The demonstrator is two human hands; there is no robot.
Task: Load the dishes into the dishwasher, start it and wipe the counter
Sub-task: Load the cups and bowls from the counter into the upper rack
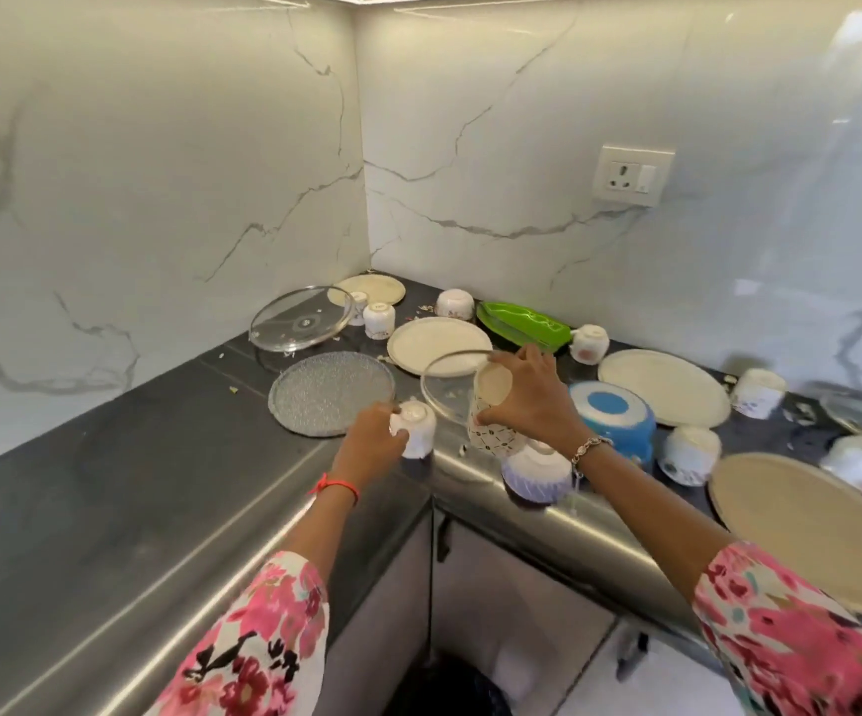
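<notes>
Head view: a person in floral sleeves gathers dishes at a kitchen corner, with the loading barely begun by the look of it. The left hand (372,436) grips a small white cup (416,431), upturned, at the edge of the counter (160,457). The right hand (527,400) grasps an inverted patterned tumbler (493,431), with a clear glass lid (444,390) tilted up against it. Whether the fingers also hold that lid cannot be told.

Nearly all the crockery sits on the counter: a textured glass plate (331,392), a second glass lid (300,317), a cream plate (439,346), a green tray (522,323), a blue-and-white bowl (615,416), a striped bowl (537,472) and several small cups. No dishwasher is in view, so loading, starting it and wiping all appear left to do. Food scraps dot the dark surface near the back plates.

The striped bowl sits just under the right wrist and the blue-and-white bowl beside the forearm, both likely to be knocked when that hand lifts away. A large cream plate (806,524) lies near the front edge at right.
</notes>
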